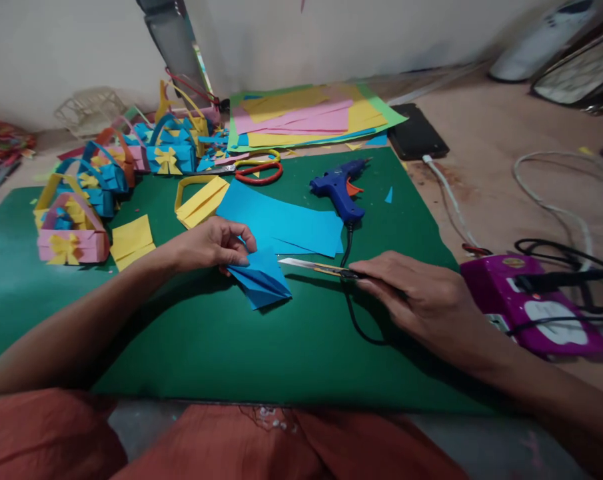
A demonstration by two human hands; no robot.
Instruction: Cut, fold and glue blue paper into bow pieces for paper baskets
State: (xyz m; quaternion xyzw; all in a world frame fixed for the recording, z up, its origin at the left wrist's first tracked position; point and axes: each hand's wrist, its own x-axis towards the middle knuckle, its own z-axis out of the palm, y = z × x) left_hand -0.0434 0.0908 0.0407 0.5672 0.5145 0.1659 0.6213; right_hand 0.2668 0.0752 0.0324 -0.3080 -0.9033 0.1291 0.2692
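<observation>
Folded blue paper point(265, 281) is pinched in the left hand point(227, 244) over a green mat point(241, 360). The right hand point(416, 291) grips a box cutter point(328, 269), its blade point(295, 263) near the paper. Blue sheets point(296, 223) and a glue gun point(340, 193) lie beyond.

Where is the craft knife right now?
In the head view, the craft knife is just right of centre, held in the right grip, its blade pointing left toward the folded blue paper in the left grip.
</observation>
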